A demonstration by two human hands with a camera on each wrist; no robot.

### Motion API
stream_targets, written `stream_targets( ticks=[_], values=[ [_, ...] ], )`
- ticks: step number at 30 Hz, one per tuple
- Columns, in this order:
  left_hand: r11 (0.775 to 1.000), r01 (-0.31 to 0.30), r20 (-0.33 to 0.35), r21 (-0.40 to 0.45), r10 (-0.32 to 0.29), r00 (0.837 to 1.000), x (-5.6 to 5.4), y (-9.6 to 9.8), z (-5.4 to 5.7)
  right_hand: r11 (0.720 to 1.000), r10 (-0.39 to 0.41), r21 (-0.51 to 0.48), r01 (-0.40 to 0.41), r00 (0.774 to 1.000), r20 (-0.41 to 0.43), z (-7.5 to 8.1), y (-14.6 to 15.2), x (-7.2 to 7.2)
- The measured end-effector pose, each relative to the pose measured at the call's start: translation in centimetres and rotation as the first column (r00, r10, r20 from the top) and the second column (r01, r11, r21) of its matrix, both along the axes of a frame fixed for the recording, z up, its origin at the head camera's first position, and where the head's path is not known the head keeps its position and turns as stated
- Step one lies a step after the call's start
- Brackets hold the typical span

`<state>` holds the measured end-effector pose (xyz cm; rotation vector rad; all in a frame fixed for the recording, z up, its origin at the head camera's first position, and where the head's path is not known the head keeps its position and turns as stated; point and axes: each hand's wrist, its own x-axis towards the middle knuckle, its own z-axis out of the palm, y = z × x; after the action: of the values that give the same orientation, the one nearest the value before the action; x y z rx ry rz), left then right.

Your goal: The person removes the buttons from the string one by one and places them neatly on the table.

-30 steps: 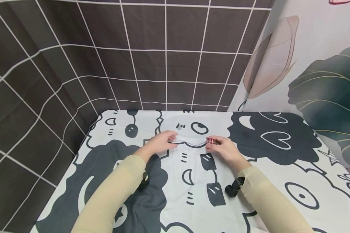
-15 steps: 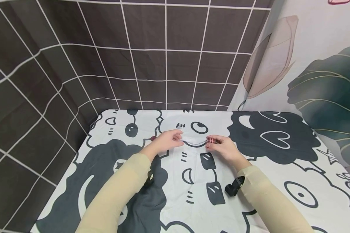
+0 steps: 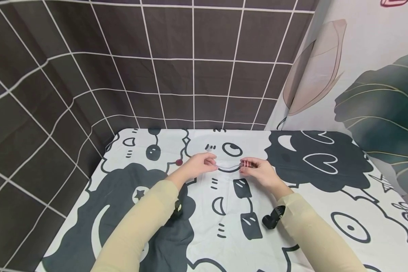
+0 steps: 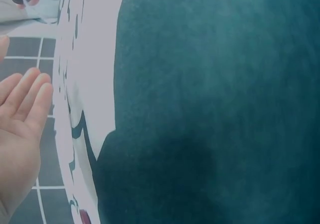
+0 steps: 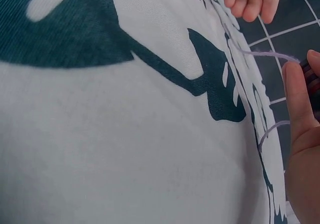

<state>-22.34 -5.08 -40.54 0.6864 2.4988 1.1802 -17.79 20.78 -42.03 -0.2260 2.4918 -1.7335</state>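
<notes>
My right hand point(image 3: 262, 173) pinches a small red-and-dark striped cylinder point(image 3: 246, 164) between thumb and fingers. A thin pale cord point(image 3: 228, 167) runs from its end, sagging toward my left hand point(image 3: 200, 165). The right wrist view shows the cord point(image 5: 272, 54) leaving the cylinder point(image 5: 314, 78) and a second loop below. My left hand point(image 4: 22, 129) has its fingers extended and the thumb apart from them in the left wrist view; no grip on the cord shows. A small dark red ball point(image 3: 179, 162) lies on the cloth left of that hand.
A black-and-white cartoon cloth point(image 3: 221, 238) covers the surface under both hands. Behind it hangs a dark curtain point(image 3: 170, 79) with a white grid. At the right hangs a pale leaf-patterned curtain point(image 3: 374, 109). A black band point(image 3: 275, 217) is on the right wrist.
My left hand has moved right toward the cylinder, shortening the visible cord between the hands. The red ball has come into sight behind it. My right hand has stayed nearly still.
</notes>
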Motion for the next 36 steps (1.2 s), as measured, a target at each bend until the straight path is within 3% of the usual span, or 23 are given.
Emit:
stream_targets(
  ticks=[9,22,28,33,36],
  values=[
    [1.000,-0.005,0.010,0.013,0.005,1.000,-0.1,0.2,-0.6,1.000,-0.002,-0.025,0.003,1.000,0.026,0.2,0.1,0.1],
    [0.998,0.001,0.010,0.068,-0.002,1.000,0.3,1.3,-0.7,0.995,-0.035,0.091,0.038,0.999,-0.029,-0.1,0.2,0.2],
    [0.997,-0.013,0.020,0.078,0.012,1.000,0.3,2.0,-0.9,0.996,-0.036,0.074,0.039,0.999,-0.035,-0.3,0.4,0.2],
    [0.994,0.008,0.031,0.106,-0.011,0.999,0.2,2.5,-0.9,0.995,-0.063,0.071,0.066,0.997,-0.043,-0.3,0.2,0.0],
    [0.994,-0.001,0.026,0.110,-0.002,1.000,0.1,2.4,-1.0,0.998,-0.039,0.041,0.040,0.999,-0.024,-0.1,-0.3,-0.2]
  ],
)
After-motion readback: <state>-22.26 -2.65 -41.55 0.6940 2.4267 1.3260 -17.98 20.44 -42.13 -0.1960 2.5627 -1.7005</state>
